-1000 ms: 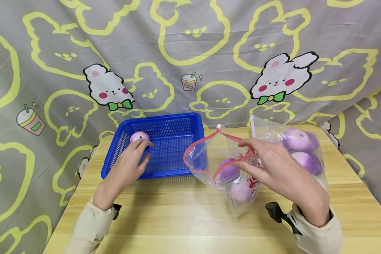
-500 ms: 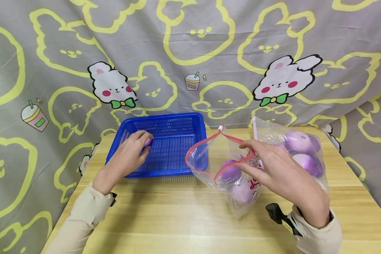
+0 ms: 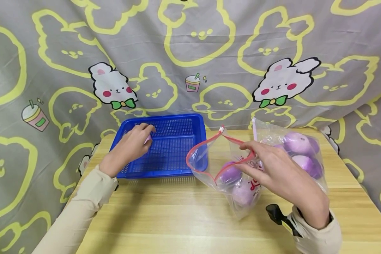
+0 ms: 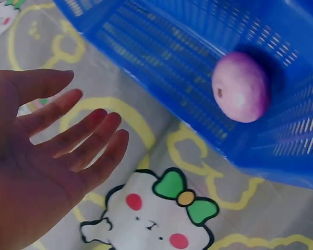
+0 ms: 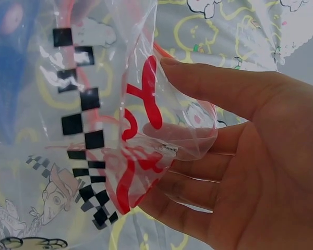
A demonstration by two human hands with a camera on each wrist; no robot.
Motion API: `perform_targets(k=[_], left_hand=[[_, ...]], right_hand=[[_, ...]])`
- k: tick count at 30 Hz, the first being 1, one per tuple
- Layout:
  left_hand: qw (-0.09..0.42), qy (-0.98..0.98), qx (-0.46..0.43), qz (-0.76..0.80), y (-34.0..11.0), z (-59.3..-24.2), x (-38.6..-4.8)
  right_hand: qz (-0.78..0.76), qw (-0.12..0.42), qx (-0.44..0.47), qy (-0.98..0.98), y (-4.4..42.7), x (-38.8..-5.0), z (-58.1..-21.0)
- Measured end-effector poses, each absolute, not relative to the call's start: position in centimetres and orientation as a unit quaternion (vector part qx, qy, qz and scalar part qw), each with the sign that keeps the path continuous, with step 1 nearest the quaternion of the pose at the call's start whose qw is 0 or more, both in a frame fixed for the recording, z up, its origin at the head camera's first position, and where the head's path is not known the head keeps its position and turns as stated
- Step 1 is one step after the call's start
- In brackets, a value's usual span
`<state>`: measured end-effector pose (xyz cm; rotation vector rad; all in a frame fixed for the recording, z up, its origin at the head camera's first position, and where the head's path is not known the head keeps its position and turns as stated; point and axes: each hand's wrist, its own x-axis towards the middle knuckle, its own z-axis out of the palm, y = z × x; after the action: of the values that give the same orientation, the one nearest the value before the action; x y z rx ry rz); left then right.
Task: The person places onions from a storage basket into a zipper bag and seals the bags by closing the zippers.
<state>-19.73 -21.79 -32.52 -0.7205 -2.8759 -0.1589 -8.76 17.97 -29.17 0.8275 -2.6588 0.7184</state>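
Observation:
Over the blue basket (image 3: pixel 168 151), my left hand (image 3: pixel 134 143) reaches above its left part; the left wrist view shows its fingers relaxed with nothing between them. Below it a round, purple-and-white onion-like vegetable (image 4: pixel 241 87) with a dark spot lies in the basket; the hand mostly hides it in the head view. My right hand (image 3: pixel 274 162) pinches the red-edged mouth of a clear zip bag (image 3: pixel 223 192), holding it agape. Inside the bag sit similar purple vegetables (image 3: pixel 242 192). Red lettering and a checkered print show on the bag in the right wrist view.
A second clear zip bag (image 3: pixel 263 130), with a pale lilac edge, lies behind the right hand with several purple vegetables (image 3: pixel 296 143). Wooden tabletop (image 3: pixel 177 215) lies in front. A grey patterned curtain (image 3: pixel 222 35) hangs close behind the basket.
My left hand has shifted slightly up and forward over the basket and now covers most of the purple vegetable. The right hand keeps its hold on the bag with little movement.

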Motion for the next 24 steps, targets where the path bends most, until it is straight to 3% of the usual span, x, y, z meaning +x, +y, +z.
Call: perform_targets(k=[10,24], left_hand=[[0.051,-0.965,-0.255,-0.037,-22.0,-33.5,-23.0],[-0.036,-0.984,-0.170,-0.047,-22.2,-35.3,-28.0]], right_hand=[[0.245,0.129,0.284,-0.918,18.0,-8.9,-29.3],[0.246,0.128,0.286,-0.917,17.9,-9.0,-29.3]])
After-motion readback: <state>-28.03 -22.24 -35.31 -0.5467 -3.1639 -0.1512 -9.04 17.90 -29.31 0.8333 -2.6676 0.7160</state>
